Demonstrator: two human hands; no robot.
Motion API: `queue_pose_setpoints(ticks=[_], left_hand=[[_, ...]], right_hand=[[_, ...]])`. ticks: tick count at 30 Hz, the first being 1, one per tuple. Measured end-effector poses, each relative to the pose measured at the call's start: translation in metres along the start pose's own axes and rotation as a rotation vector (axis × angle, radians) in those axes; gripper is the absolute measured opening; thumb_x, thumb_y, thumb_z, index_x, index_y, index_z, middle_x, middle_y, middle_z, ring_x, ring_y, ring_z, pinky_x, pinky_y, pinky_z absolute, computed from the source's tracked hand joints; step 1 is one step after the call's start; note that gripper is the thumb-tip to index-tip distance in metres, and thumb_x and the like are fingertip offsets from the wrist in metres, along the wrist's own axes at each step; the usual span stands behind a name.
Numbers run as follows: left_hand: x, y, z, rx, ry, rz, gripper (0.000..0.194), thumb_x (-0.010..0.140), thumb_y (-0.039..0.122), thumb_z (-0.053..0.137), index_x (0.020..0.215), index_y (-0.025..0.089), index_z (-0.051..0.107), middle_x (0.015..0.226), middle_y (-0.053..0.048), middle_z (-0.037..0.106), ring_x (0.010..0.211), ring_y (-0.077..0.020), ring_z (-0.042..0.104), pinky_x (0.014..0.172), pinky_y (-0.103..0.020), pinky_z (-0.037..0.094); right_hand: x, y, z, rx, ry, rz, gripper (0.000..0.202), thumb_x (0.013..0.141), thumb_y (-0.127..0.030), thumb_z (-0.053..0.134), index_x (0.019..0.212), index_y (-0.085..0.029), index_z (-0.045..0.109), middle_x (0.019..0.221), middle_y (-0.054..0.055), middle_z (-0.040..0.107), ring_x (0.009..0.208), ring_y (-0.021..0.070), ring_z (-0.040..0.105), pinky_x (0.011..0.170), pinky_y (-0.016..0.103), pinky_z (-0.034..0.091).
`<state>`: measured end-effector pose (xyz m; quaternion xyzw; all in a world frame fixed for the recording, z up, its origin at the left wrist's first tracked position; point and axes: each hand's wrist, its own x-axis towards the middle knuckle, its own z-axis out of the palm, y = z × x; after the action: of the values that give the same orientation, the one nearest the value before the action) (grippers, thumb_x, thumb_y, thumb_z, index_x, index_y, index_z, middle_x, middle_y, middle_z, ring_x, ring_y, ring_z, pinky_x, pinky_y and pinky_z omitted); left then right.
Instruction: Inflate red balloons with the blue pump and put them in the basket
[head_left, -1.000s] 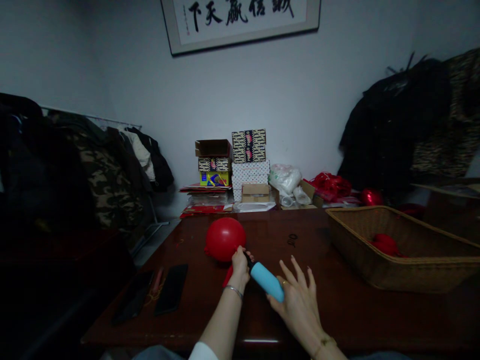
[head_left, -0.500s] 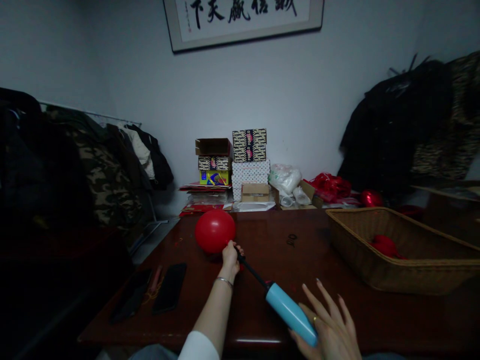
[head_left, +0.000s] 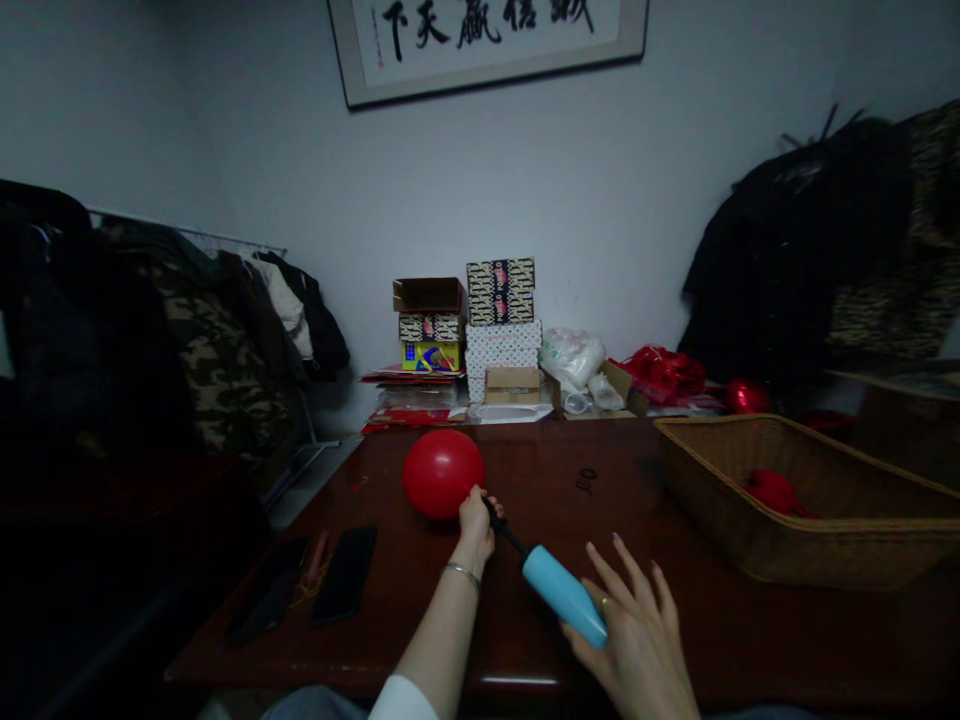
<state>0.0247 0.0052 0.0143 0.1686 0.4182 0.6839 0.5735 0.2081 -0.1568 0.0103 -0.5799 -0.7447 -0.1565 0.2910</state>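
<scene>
A round, inflated red balloon (head_left: 443, 474) is just above the table, its neck in my left hand (head_left: 477, 522). That hand is closed around the neck and the black nozzle end of a hand balloon pump (head_left: 564, 594); the join itself is hidden by the fingers. A short length of black rod shows between this end and the light blue barrel. My right hand (head_left: 634, 640) holds the barrel's near end between thumb and forefinger, with the other fingers stretched out and spread.
Right, a wicker basket (head_left: 739, 545) holds something red (head_left: 775, 492). Thin black loops (head_left: 586, 480) lie mid-table. Two dark phone-like slabs, one a black phone (head_left: 343, 574), lie left with a small red item (head_left: 316, 559). Stacked boxes (head_left: 502, 345) stand behind the table (head_left: 525, 500).
The blue barrel and my right hand have moved forward and left toward my left hand, so less black rod shows. The balloon and left hand have shifted slightly right and nearer.
</scene>
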Motion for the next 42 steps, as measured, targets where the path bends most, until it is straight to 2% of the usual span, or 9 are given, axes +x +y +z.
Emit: queue_pose_setpoints(ticks=[6, 11, 17, 20, 25, 29, 35, 42], left_hand=[[-0.011, -0.011, 0.008, 0.0, -0.018, -0.014, 0.014, 0.084, 0.023, 0.045, 0.071, 0.019, 0.041, 0.047, 0.004, 0.044, 0.036, -0.0084, 0.042, 0.039, -0.019, 0.031], [-0.01, -0.012, 0.007, 0.013, 0.001, -0.015, 0.016, 0.082, 0.025, 0.049, 0.07, 0.019, 0.042, 0.047, 0.004, 0.043, 0.036, -0.0083, 0.042, 0.039, -0.019, 0.032], [-0.003, -0.012, 0.002, 0.018, 0.008, -0.007, 0.017, 0.083, 0.027, 0.048, 0.07, 0.019, 0.041, 0.046, 0.005, 0.042, 0.035, -0.0075, 0.04, 0.038, -0.018, 0.03], [0.001, -0.008, -0.001, 0.016, 0.011, 0.006, 0.017, 0.082, 0.028, 0.049, 0.07, 0.019, 0.041, 0.047, 0.005, 0.042, 0.035, -0.0072, 0.04, 0.038, -0.018, 0.03], [0.009, 0.005, -0.005, 0.018, 0.012, 0.023, 0.015, 0.082, 0.024, 0.048, 0.07, 0.018, 0.041, 0.047, 0.005, 0.043, 0.035, -0.0073, 0.04, 0.038, -0.018, 0.029], [0.012, 0.009, -0.003, 0.018, 0.011, 0.024, 0.014, 0.082, 0.021, 0.045, 0.07, 0.018, 0.041, 0.046, 0.006, 0.042, 0.035, -0.0072, 0.04, 0.038, -0.018, 0.029], [0.008, 0.009, 0.0, 0.022, 0.005, 0.017, 0.014, 0.083, 0.022, 0.044, 0.07, 0.019, 0.04, 0.046, 0.005, 0.042, 0.034, -0.0074, 0.04, 0.038, -0.018, 0.028], [-0.002, 0.004, 0.003, 0.023, -0.009, 0.01, 0.016, 0.083, 0.026, 0.047, 0.07, 0.019, 0.041, 0.047, 0.005, 0.043, 0.035, -0.0075, 0.04, 0.039, -0.018, 0.029]], right_hand=[[0.028, -0.02, 0.0, 0.052, -0.04, 0.085, 0.028, 0.069, -0.035, 0.06, 0.092, -0.023, 0.069, 0.131, 0.004, 0.054, 0.131, 0.0326, 0.033, 0.108, 0.057, 0.015], [0.035, -0.027, 0.005, 0.093, -0.067, 0.124, 0.027, 0.068, -0.036, 0.061, 0.09, -0.023, 0.069, 0.131, 0.004, 0.054, 0.133, 0.0322, 0.031, 0.109, 0.056, 0.012], [0.018, -0.019, 0.008, 0.062, -0.033, 0.081, 0.031, 0.071, -0.037, 0.06, 0.096, -0.022, 0.068, 0.132, 0.005, 0.053, 0.132, 0.0323, 0.032, 0.108, 0.057, 0.014], [0.001, -0.005, 0.009, 0.025, -0.013, 0.025, 0.034, 0.072, -0.039, 0.059, 0.101, -0.024, 0.067, 0.133, 0.005, 0.052, 0.132, 0.0335, 0.032, 0.106, 0.059, 0.016], [-0.031, 0.025, 0.011, -0.017, 0.05, -0.047, 0.039, 0.072, -0.051, 0.058, 0.102, -0.028, 0.067, 0.132, 0.005, 0.053, 0.129, 0.0358, 0.035, 0.103, 0.061, 0.019], [-0.043, 0.037, 0.007, -0.047, 0.077, -0.091, 0.039, 0.074, -0.055, 0.056, 0.103, -0.031, 0.067, 0.132, 0.004, 0.053, 0.128, 0.0355, 0.036, 0.102, 0.061, 0.021], [-0.035, 0.026, 0.004, -0.044, 0.069, -0.057, 0.037, 0.072, -0.052, 0.058, 0.1, -0.029, 0.068, 0.133, 0.003, 0.052, 0.129, 0.0348, 0.035, 0.103, 0.06, 0.021], [-0.012, 0.005, 0.004, 0.013, 0.031, 0.004, 0.034, 0.073, -0.043, 0.058, 0.099, -0.024, 0.068, 0.135, 0.005, 0.05, 0.132, 0.0341, 0.031, 0.105, 0.06, 0.018]])
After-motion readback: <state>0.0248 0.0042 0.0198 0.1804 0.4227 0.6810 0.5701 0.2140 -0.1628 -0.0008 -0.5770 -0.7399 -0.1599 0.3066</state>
